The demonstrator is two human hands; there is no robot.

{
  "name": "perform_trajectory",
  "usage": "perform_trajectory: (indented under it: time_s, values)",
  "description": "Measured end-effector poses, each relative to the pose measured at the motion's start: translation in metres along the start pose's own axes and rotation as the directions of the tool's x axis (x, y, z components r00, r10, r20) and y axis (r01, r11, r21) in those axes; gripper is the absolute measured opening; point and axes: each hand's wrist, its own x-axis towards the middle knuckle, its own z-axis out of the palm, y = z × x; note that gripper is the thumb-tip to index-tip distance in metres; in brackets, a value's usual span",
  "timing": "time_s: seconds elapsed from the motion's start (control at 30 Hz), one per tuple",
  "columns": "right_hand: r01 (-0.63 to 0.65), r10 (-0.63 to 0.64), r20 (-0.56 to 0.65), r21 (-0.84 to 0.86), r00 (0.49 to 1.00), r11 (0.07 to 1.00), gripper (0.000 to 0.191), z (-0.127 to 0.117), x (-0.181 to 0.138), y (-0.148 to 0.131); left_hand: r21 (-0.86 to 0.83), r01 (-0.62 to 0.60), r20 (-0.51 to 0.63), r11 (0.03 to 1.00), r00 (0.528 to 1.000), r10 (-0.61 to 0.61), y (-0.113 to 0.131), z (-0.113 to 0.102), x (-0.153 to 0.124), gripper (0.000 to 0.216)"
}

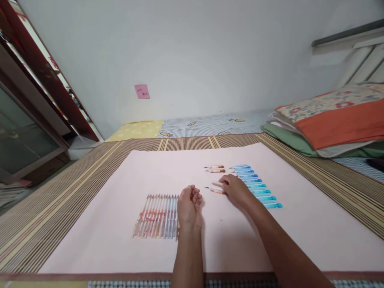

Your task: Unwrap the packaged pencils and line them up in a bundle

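My left hand rests on the pale pink sheet with fingers curled into a loose fist, just right of a row of several clear pen barrels. My right hand lies palm down, its fingertips pinching an orange pen refill with a dark tip pointing left. Two more orange refills lie farther back. To the right of my right hand runs a slanted row of several blue pen caps.
The pink sheet lies on a striped woven mat over a bed. Folded bedding and an orange pillow are stacked at the right. A dark cabinet stands on the left. A pink note is stuck on the white wall.
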Motion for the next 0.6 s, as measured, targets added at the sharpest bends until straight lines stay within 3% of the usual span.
perform_trajectory:
  time_s: [0.13, 0.2, 0.27, 0.37, 0.47, 0.53, 0.6]
  values:
    - [0.051, -0.053, 0.000, 0.269, 0.999, 0.962, 0.025, -0.015, -0.017, -0.024, 0.027, 0.088, -0.036, 0.996, 0.996, -0.087, -0.008, 0.003, -0.003, 0.002]
    - [0.075, -0.110, 0.057, 0.434, 0.992, 0.898, 0.024, -0.021, -0.026, -0.040, 0.037, 0.154, -0.005, 0.987, 0.988, -0.154, -0.013, 0.005, -0.005, 0.005]
    - [0.102, -0.160, 0.077, 0.497, 0.984, 0.862, 0.022, -0.026, -0.034, -0.055, 0.023, 0.192, 0.048, 0.981, 0.980, -0.193, -0.016, 0.006, -0.006, 0.010]
    - [0.077, -0.138, 0.057, 0.596, 0.989, 0.799, 0.027, -0.028, -0.040, -0.068, -0.105, 0.257, 0.081, 0.961, 0.965, -0.249, -0.017, 0.006, -0.005, 0.016]
    - [0.055, -0.087, 0.009, 0.714, 0.996, 0.698, 0.033, -0.023, -0.038, -0.061, -0.270, 0.377, 0.150, 0.886, 0.926, -0.348, -0.013, 0.004, -0.002, 0.020]
    - [0.068, -0.028, -0.070, 0.679, 0.997, 0.731, 0.030, -0.016, -0.033, -0.045, -0.298, 0.414, 0.215, 0.860, 0.907, -0.362, -0.011, 0.002, -0.001, 0.023]
    - [0.046, 0.045, -0.185, 0.459, 0.982, 0.887, 0.024, -0.007, -0.028, -0.026, -0.296, 0.415, 0.241, 0.860, 0.904, -0.353, -0.008, 0.000, -0.001, 0.026]
